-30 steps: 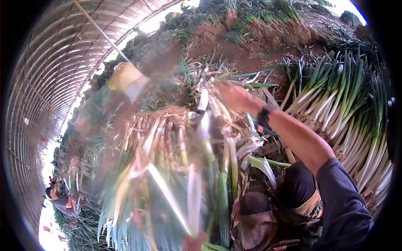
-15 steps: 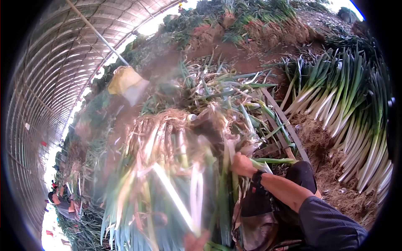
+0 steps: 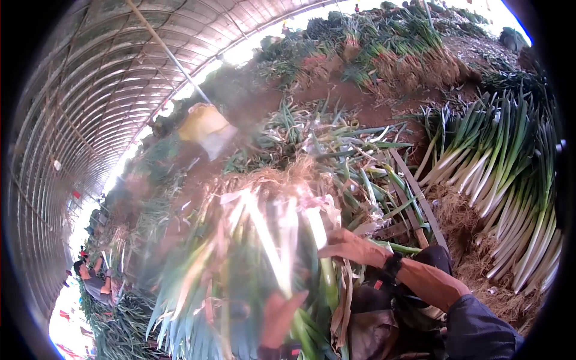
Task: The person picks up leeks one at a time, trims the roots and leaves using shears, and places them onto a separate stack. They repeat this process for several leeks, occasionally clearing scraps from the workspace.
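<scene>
My left hand, partly smeared by motion, is closed around the lower green part of some leeks at the bottom middle. Their white stalks fan upward from it. My right hand, with a dark watch at the wrist, has its fingers apart beside a white leek stalk; whether the fingertips touch it is hard to tell. Under and around both hands lies a heap of leeks with roots pointing away from me and green leaves toward me. A dry, loose outer leaf hangs below my right hand.
Cleaned leeks lie in a row at the right. A wooden frame stands among trimmed leaves. More leek bundles are at the back. Another person works at the far left. A pole slants from the roof.
My right hand has loosened from its closed grip on a leek, its fingers now spread. More of my left hand shows, slightly higher. The whole view has shifted a little.
</scene>
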Tool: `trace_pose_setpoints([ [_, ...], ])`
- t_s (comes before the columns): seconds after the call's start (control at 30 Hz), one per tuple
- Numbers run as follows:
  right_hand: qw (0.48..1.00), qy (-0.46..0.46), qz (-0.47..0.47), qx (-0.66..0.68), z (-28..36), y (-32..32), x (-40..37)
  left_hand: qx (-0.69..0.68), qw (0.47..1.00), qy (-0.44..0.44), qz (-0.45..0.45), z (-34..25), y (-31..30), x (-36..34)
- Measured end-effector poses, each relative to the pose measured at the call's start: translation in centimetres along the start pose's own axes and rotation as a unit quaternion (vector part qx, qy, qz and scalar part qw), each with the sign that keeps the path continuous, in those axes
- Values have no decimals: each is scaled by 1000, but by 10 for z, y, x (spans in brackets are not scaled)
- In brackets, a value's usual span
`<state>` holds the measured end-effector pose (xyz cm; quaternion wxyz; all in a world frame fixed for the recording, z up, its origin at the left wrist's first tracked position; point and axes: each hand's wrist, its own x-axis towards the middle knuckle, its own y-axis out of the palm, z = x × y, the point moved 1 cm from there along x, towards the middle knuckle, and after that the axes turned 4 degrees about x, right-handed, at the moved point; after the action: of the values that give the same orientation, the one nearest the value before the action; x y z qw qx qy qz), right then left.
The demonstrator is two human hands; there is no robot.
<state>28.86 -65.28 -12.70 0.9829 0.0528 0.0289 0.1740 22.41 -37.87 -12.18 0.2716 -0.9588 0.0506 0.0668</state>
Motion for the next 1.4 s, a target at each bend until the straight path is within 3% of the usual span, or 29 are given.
trace_pose_setpoints([
  [0.1,997,-11,0,-76,2,17,5,-87,992,-19,85,-38,6,9],
  [0.13,978,-118,14,-171,5,21,5,-102,989,-43,98,-51,13,8],
  [0.2,984,-51,28,-169,17,30,0,-44,994,-4,97,-19,34,28],
  [0.33,961,-135,-18,-241,-1,37,1,-53,992,90,65,-24,51,24],
  [0.47,951,-118,9,-287,-2,33,-2,145,985,86,27,-21,58,30],
  [0.5,949,-110,22,-295,4,34,-4,129,987,90,28,-23,58,29],
  [0.57,814,-265,-3,-517,18,28,-15,96,991,94,28,-27,54,21],
  [0.67,871,-117,-109,-465,72,23,-29,174,978,107,-36,-20,53,20],
  [0.73,819,-295,-190,-454,88,17,-35,215,970,101,-42,-18,57,23],
  [0.87,822,-178,-88,-533,69,4,22,255,964,69,-19,-16,66,30],
  [0.93,780,-324,-153,-513,71,-22,53,234,966,107,-22,-18,69,24],
  [0.97,810,-342,-191,-436,90,-36,67,213,963,159,-38,-22,71,15],
  [1.0,896,-176,-259,-315,126,-37,67,212,968,138,-5,-15,72,16],
  [1.07,916,-283,-272,-83,142,-69,91,225,968,107,30,-7,73,17],
  [1.1,791,-167,-298,-508,165,-81,89,235,967,96,31,-8,73,14],
  [1.13,479,-80,-289,-825,184,-95,90,240,967,84,29,-13,74,9],
  [1.17,466,-48,-288,-836,197,-120,91,193,980,38,40,-19,68,5],
  [1.2,702,-129,-329,-618,199,-134,81,165,985,44,35,-14,65,6],
  [1.23,860,-196,-336,-330,203,-145,68,137,989,52,29,-6,62,8],
  [1.27,922,-242,-303,-7,208,-147,56,109,992,59,22,1,60,10],
  [1.37,925,-15,-279,-258,221,-84,2,60,996,61,36,7,54,11],
  [1.4,944,-56,-185,-268,203,-83,-3,56,995,68,40,6,52,11],
])
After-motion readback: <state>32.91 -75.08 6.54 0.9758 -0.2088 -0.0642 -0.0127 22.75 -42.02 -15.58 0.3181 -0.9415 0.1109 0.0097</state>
